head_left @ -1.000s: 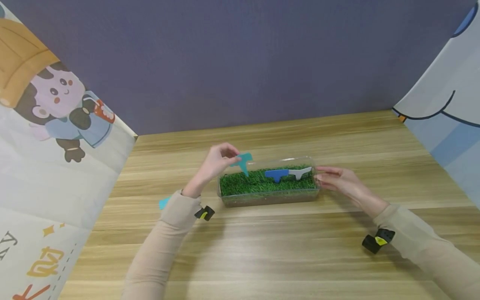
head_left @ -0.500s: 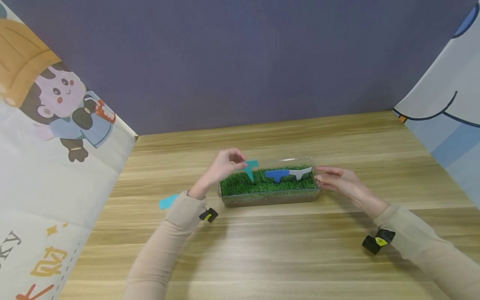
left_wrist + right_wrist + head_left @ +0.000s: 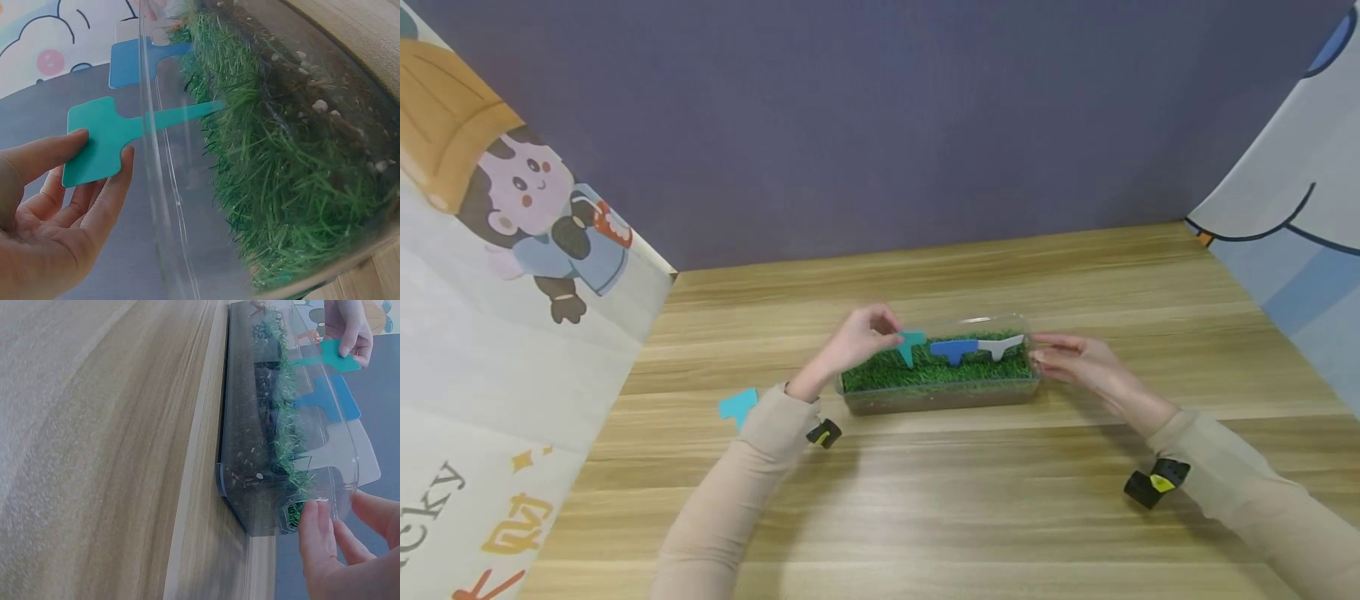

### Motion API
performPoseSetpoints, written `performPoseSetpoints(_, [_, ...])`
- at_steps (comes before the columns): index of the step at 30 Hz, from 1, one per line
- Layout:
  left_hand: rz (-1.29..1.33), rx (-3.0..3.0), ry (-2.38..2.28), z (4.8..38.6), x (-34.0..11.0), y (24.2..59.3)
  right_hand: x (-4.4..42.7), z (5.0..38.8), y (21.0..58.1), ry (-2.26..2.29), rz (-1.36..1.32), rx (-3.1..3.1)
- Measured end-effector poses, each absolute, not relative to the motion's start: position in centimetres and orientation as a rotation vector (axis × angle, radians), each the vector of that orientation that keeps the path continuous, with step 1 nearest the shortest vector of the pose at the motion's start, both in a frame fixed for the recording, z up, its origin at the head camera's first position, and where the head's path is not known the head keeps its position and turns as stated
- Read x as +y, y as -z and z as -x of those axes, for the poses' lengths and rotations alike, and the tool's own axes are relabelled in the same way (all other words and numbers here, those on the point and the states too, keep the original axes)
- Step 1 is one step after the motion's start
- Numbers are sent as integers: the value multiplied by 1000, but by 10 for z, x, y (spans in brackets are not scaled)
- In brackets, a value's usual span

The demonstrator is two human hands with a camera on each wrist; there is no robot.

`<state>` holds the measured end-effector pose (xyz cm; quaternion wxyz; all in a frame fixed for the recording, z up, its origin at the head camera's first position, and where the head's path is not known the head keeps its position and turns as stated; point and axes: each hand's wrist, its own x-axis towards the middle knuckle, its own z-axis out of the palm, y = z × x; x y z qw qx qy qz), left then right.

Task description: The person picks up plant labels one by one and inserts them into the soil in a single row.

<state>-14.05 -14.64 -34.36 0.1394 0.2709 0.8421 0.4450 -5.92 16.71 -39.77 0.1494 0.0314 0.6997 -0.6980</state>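
My left hand (image 3: 859,337) pinches the head of a teal T-shaped plant label (image 3: 912,346) between thumb and fingers. In the left wrist view the stem of the teal label (image 3: 94,144) points into the green grass (image 3: 275,169), its tip hidden among the blades. The grass grows in a long clear plastic planter box (image 3: 940,402) over dark soil. A blue label (image 3: 953,350) and a white label (image 3: 1000,346) stand upright in it, right of the teal one. At the box's right end, my right hand (image 3: 1082,365) holds the clear wall by thumb and fingers.
Another label, light blue (image 3: 740,407), lies on the wooden table (image 3: 955,517) left of the box, partly behind the left sleeve. A dark panel (image 3: 910,125) rises behind the table. Printed cloths hang at both sides.
My left hand has moved right and slightly down, lowering the teal label into the grass beside the blue one. More of the loose label on the table shows. The right hand stays put.
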Motion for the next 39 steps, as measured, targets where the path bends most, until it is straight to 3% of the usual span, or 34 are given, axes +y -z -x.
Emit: performPoseSetpoints(39, [-840, 2501, -1149, 136, -138, 350, 166, 59, 392, 2008, -134, 1975])
